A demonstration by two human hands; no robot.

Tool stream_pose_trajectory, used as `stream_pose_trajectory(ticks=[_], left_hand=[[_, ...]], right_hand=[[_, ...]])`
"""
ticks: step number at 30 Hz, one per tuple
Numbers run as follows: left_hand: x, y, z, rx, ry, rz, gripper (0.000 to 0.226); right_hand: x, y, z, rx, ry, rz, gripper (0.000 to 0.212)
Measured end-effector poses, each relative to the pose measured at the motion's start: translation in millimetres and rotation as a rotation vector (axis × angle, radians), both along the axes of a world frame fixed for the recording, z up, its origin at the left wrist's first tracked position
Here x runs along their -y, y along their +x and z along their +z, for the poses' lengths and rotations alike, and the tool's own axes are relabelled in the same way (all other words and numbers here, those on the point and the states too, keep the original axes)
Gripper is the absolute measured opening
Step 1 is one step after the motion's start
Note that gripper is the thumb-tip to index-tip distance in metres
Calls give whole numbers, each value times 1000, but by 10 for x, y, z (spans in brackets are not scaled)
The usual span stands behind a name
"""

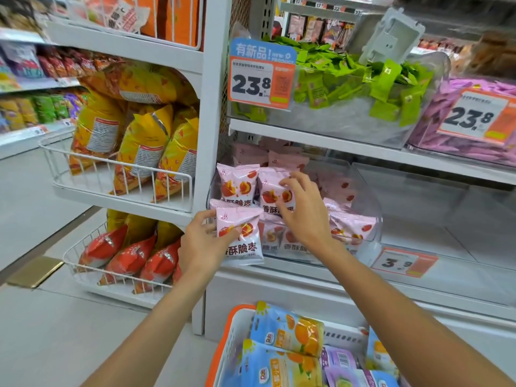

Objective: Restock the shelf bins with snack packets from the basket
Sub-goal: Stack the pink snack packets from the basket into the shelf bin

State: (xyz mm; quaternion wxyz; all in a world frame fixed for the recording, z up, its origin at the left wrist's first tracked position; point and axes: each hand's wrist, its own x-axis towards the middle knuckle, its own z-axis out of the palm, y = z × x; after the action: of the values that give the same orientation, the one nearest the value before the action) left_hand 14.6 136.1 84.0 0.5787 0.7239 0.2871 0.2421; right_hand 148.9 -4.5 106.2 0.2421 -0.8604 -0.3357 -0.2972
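Yellow wire-basket stock: large yellow crinkled plastic snack bags (pixel 145 152) leaned in a white wire basket (pixel 117 174) at far left; at least three stood in front.
Left hand: the left hand (pixel 205 241) pinched one pink-and-white foil snack packet (pixel 241 237) at its left edge, held just before the bin front.
Bin: the clear plastic shelf bin (pixel 368 219) held two upright pink packets in its back row, others lying below; exact total could not be told.
Right hand: the right hand (pixel 303 208) had fingers spread, loosely curled on the right upright packet (pixel 275 191), steadying it.
Risk: judged, pushing the held packet in could topple the upright row, or it could slip over the low bin front.
Basket: the orange-rimmed white plastic basket (pixel 231 336) below held at least three blue-and-orange pouches (pixel 287 331).
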Motion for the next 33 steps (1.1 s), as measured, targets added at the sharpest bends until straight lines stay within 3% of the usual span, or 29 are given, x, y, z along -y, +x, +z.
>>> stream_pose_trajectory(ticks=[4,9,14,17,19,21,22,25,30,33], left_hand=[[-33,57,50,69,-102,10,56],[-46,103,74,138,-176,16,46],[-3,138,90,113,-217,9,50],[83,135,138,100,-225,-6,46],[161,133,171,109,-227,-56,47],[268,130,214,146,-228,-119,44],[337,133,240,167,-228,-146,44],[554,144,292,211,-199,-177,38],[748,301,372,196,-103,-242,37],[758,484,451,136,32,-236,48]], right_hand=[[10,22,163,-118,14,81,31],[12,81,235,-256,-144,95,38],[148,43,307,-431,25,206,49],[173,-169,330,-437,281,191,40],[201,-338,353,-715,412,178,42],[265,-439,339,-1022,417,171,47],[316,-458,322,-1086,416,165,44],[497,-465,281,-1087,494,139,38],[790,-341,331,-1056,476,126,66],[914,-250,420,-1042,504,140,50]])
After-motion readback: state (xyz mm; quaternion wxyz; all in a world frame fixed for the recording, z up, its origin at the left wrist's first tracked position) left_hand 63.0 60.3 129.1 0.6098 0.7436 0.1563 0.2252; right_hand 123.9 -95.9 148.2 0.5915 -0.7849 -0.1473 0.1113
